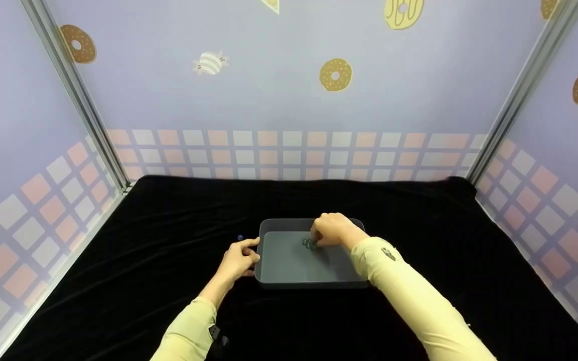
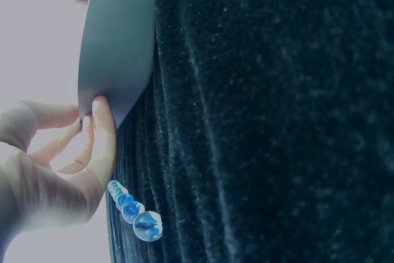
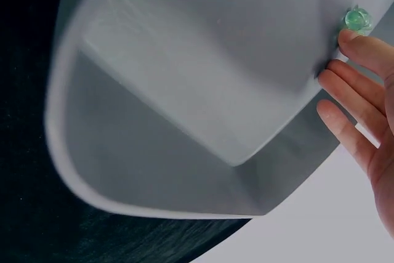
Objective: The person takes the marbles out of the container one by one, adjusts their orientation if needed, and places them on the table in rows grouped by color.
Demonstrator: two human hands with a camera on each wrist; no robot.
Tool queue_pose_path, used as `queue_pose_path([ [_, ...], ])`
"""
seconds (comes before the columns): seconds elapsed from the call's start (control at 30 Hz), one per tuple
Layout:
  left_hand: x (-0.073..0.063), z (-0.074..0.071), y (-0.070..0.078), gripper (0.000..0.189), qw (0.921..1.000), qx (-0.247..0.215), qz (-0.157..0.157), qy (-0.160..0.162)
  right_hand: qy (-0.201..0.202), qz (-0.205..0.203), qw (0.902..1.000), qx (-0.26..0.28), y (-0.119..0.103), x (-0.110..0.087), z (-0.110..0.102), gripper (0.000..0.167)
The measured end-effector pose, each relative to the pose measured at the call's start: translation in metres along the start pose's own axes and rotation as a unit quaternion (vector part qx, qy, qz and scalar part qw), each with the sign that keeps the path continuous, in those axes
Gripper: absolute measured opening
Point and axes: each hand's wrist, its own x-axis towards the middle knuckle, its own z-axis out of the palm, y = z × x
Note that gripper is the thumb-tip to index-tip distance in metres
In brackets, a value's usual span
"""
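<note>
A shallow grey tray (image 1: 294,278) lies on black cloth. My left hand (image 1: 237,260) is at its left side; the left wrist view shows the thumb and fingers (image 2: 103,115) pinching the tray's edge. Inside the tray is my right hand (image 1: 336,230), fingers pointing down. Several small green glass beads or marbles (image 1: 309,244) sit right at its fingertips. In the right wrist view one fingertip touches a green one (image 3: 357,20), while the lower fingers are spread apart. I cannot tell whether the right hand pinches it, as the far side is hidden.
Several clear blue glass balls (image 2: 148,226) lie in a row on the cloth beside the left hand. In the head view a dark blue one (image 1: 240,236) shows left of the tray. Patterned panels (image 1: 289,100) with metal corner posts (image 1: 520,95) enclose the back and sides.
</note>
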Motion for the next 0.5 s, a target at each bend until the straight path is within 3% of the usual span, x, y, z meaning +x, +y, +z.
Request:
queue_pose_path([
  [0.5,0.0003,0.0003,0.0004,0.052,1.0000,-0.007,0.001,-0.005,-0.006,0.004,0.9999,-0.010,0.0017,-0.0029,-0.0101,0.012],
])
